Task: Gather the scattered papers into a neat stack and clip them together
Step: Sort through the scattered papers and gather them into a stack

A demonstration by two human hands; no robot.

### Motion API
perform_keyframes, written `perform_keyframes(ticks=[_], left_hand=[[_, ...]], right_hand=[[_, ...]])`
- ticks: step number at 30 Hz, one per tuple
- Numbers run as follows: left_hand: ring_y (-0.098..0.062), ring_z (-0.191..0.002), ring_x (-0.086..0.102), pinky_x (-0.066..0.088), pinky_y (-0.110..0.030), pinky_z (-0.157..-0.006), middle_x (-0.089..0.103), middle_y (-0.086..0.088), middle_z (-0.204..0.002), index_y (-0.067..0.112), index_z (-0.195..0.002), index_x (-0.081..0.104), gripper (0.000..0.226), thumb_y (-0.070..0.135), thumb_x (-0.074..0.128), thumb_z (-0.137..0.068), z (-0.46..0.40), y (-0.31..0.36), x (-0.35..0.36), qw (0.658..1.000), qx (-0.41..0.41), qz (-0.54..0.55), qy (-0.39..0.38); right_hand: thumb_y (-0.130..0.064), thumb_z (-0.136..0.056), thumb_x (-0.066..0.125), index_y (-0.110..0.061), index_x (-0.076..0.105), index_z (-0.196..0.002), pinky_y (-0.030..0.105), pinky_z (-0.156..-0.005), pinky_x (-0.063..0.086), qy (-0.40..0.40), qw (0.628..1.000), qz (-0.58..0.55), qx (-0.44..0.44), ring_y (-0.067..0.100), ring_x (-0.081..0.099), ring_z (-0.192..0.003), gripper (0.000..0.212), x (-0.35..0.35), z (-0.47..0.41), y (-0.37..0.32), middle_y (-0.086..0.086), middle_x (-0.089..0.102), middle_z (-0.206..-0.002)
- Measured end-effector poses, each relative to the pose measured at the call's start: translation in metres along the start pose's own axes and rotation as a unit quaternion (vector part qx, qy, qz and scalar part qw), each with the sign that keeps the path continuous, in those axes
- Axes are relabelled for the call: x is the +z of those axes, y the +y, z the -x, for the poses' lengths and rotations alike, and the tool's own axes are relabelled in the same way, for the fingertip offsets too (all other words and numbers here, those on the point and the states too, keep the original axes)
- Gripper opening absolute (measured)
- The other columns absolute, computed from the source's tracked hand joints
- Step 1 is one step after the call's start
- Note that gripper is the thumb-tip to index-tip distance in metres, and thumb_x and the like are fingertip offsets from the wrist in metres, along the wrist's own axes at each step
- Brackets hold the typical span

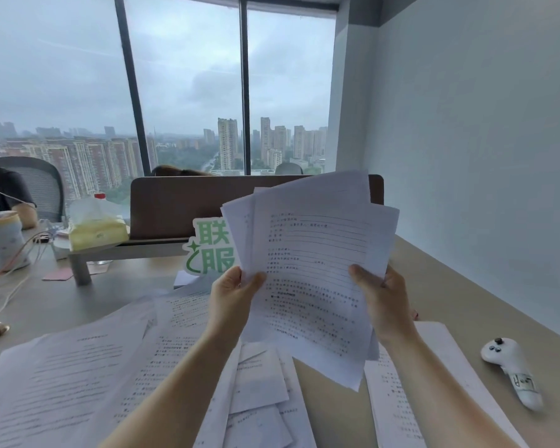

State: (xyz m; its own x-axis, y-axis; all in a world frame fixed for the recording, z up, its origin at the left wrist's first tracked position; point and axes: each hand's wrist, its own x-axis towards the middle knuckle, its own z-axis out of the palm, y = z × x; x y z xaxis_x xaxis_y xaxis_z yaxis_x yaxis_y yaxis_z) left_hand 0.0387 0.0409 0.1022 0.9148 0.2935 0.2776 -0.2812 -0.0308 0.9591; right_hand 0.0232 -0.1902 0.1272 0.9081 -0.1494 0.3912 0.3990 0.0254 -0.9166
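Left hand (pixel 232 294) and right hand (pixel 380 295) pinch a fanned sheaf of printed sheets (pixel 317 270) above the desk (pixel 434 286); its skewed, loosely gripped sheets could slip out.

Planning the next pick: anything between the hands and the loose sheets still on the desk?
Only the fanned bundle that both the left hand and right hand hold above the desk. The loose sheets lie uncovered below; the white controller sits off to the right.
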Motion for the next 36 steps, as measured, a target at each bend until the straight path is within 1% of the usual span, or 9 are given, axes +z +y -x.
perform_keyframes(ticks=[4, 9, 12, 14, 17, 21, 26, 32, 36], left_hand=[[-0.024, -0.087, 0.069, 0.056, -0.037, -0.078, 0.075, -0.014, -0.093, 0.005, -0.096, 0.071, 0.010, 0.011, 0.066, -0.090, 0.015, -0.021, 0.000, 0.999, -0.033, 0.017, -0.008], [-0.023, -0.094, 0.069, 0.055, -0.035, -0.083, 0.074, -0.002, -0.096, 0.018, -0.094, 0.069, 0.019, 0.006, 0.055, -0.096, 0.026, -0.051, -0.003, 0.997, -0.049, -0.029, -0.053], [-0.026, -0.100, 0.063, 0.051, -0.037, -0.084, 0.068, -0.009, -0.110, 0.015, -0.110, 0.062, 0.017, 0.012, 0.057, -0.094, 0.019, -0.064, -0.015, 0.984, -0.081, -0.154, -0.040], [-0.027, -0.118, 0.054, 0.046, -0.039, -0.096, 0.056, -0.010, -0.132, 0.015, -0.135, 0.050, 0.050, 0.026, 0.063, -0.089, 0.017, -0.073, -0.029, 0.946, -0.122, -0.298, -0.042], [-0.035, -0.141, 0.027, 0.032, -0.050, -0.111, 0.029, -0.007, -0.155, 0.024, -0.152, 0.024, 0.088, 0.043, 0.063, -0.075, 0.026, -0.077, -0.048, 0.849, -0.180, -0.485, -0.106], [-0.041, -0.148, -0.004, 0.015, -0.065, -0.114, -0.003, -0.009, -0.164, 0.031, -0.154, 0.001, 0.107, 0.045, 0.059, -0.066, 0.035, -0.091, -0.052, 0.756, -0.276, -0.564, -0.183], [-0.041, -0.145, 0.009, 0.028, -0.064, -0.108, 0.011, -0.007, -0.160, 0.028, -0.152, 0.010, 0.087, 0.027, 0.053, -0.077, 0.032, -0.090, -0.043, 0.718, -0.282, -0.608, -0.189], [-0.030, -0.119, 0.048, 0.048, -0.036, -0.095, 0.046, -0.011, -0.130, 0.008, -0.135, 0.043, 0.045, 0.014, 0.047, -0.090, 0.026, -0.094, -0.052, 0.675, -0.150, -0.705, -0.158], [-0.026, -0.090, 0.060, 0.049, -0.031, -0.074, 0.052, -0.006, -0.090, 0.006, -0.090, 0.056, 0.011, 0.003, 0.046, -0.089, 0.006, -0.082, -0.063, 0.739, -0.116, -0.653, -0.118]], right_hand=[[-0.011, -0.088, 0.067, -0.020, 0.073, -0.095, 0.038, -0.073, 0.057, -0.012, 0.998, 0.029, 0.051, 0.023, 0.072, -0.087, 0.013, 0.010, 0.016, 0.026, -0.001, 0.077, -0.088], [-0.013, -0.091, 0.062, -0.008, 0.069, -0.091, 0.048, -0.070, 0.055, 0.004, 0.984, 0.152, 0.088, 0.041, 0.066, -0.091, 0.010, 0.016, 0.032, 0.064, 0.022, 0.070, -0.089], [-0.018, -0.095, 0.058, -0.010, 0.068, -0.091, 0.044, -0.073, 0.054, 0.051, 0.975, 0.203, 0.070, 0.032, 0.067, -0.086, 0.013, 0.013, 0.028, 0.064, 0.011, 0.072, -0.083], [-0.019, -0.095, 0.057, -0.014, 0.068, -0.094, 0.037, -0.071, 0.051, 0.070, 0.974, 0.204, 0.069, 0.025, 0.065, -0.079, 0.011, 0.008, 0.022, 0.060, -0.002, 0.068, -0.077], [-0.019, -0.093, 0.057, -0.006, 0.068, -0.085, 0.033, -0.061, 0.047, 0.068, 0.970, 0.215, 0.093, 0.024, 0.060, -0.067, 0.019, 0.003, 0.011, 0.063, 0.002, 0.065, -0.072], [-0.019, -0.089, 0.059, 0.009, 0.067, -0.080, 0.030, -0.055, 0.038, 0.079, 0.959, 0.233, 0.143, 0.025, 0.053, -0.060, 0.030, 0.002, 0.009, 0.074, 0.008, 0.059, -0.065], [-0.017, -0.089, 0.059, 0.011, 0.066, -0.087, 0.031, -0.057, 0.038, 0.075, 0.956, 0.220, 0.179, 0.023, 0.053, -0.061, 0.029, 0.000, 0.014, 0.086, 0.007, 0.059, -0.067], [-0.015, -0.092, 0.056, -0.008, 0.068, -0.086, 0.032, -0.061, 0.043, 0.072, 0.958, 0.208, 0.186, 0.026, 0.061, -0.070, 0.015, -0.005, 0.019, 0.088, 0.012, 0.070, -0.082], [-0.016, -0.092, 0.057, -0.009, 0.068, -0.090, 0.033, -0.062, 0.044, 0.081, 0.957, 0.201, 0.190, 0.026, 0.063, -0.074, 0.013, -0.011, 0.016, 0.090, 0.011, 0.070, -0.084]])
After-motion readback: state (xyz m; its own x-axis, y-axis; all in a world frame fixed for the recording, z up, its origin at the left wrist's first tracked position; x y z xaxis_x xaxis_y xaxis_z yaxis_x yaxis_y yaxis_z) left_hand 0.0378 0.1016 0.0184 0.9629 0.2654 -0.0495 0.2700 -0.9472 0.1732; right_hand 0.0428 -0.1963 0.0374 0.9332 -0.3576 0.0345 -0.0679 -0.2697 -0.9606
